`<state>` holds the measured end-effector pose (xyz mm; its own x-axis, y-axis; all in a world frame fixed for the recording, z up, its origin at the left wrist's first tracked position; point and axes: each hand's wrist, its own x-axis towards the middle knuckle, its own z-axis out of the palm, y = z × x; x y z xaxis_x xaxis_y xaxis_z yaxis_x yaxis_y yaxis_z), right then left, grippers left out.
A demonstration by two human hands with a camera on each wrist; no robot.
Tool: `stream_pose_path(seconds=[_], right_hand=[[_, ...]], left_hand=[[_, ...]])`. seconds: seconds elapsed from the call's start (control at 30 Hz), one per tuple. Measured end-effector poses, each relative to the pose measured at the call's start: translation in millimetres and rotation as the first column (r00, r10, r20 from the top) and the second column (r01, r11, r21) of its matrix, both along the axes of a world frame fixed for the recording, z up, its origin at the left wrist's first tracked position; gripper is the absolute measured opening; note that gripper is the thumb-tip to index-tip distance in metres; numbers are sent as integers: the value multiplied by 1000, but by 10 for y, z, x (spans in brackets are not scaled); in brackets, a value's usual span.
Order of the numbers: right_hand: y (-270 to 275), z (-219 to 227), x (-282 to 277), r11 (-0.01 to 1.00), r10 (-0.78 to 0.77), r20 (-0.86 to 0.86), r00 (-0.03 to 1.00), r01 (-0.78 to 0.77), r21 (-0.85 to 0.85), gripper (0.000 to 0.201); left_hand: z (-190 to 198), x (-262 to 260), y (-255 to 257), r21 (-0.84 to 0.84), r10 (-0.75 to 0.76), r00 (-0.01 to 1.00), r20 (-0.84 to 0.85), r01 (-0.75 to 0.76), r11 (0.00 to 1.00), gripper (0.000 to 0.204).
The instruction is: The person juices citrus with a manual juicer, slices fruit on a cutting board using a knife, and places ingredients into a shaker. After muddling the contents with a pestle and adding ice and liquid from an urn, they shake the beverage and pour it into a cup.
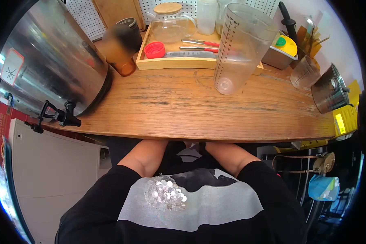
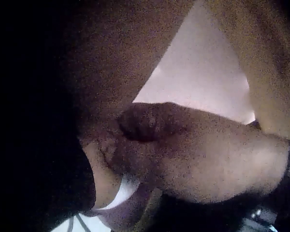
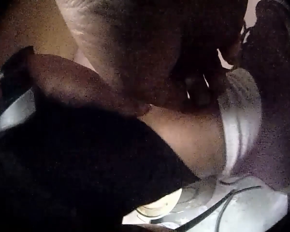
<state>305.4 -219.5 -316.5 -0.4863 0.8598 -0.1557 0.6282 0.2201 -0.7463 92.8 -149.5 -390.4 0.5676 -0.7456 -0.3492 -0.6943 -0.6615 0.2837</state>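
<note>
In the head view both bare forearms [image 1: 148, 156] reach from black sleeves to below the table's front edge, which hides most of the hands. The dim left wrist view shows my left hand [image 2: 121, 63] close to the lens, meeting my right hand [image 2: 203, 159], which has a dark band at its wrist. My right hand [image 3: 130, 48] fills the top of the right wrist view, beside the other hand [image 3: 72, 84]. Shadow covers the fingers, so I cannot tell how they lie. A bare leg with a white sock [image 3: 241, 121] shows just beyond them.
On the wooden table [image 1: 179, 101] stand a large steel dispenser [image 1: 65, 57] with a black tap, an amber cup [image 1: 124, 65] and a clear measuring jug [image 1: 236, 53]. A wooden tray [image 1: 175, 63] holds a glass teapot [image 1: 168, 26], a red lid [image 1: 154, 49] and a knife. Steel cup [image 1: 331, 89] at right.
</note>
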Motion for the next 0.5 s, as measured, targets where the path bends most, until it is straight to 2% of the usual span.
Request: stream_pose_path(seconds=[0.17, 0.5], right_hand=[[-134, -75, -75, 999, -25, -26, 999, 24, -29, 40], [162, -50, 12, 999, -35, -9, 999, 36, 14, 42]], left_hand=[[-20, -104, -42, -10, -90, 995, -52, 89, 996, 41], [71, -78, 442, 65, -221, 970, -104, 228, 971, 41]])
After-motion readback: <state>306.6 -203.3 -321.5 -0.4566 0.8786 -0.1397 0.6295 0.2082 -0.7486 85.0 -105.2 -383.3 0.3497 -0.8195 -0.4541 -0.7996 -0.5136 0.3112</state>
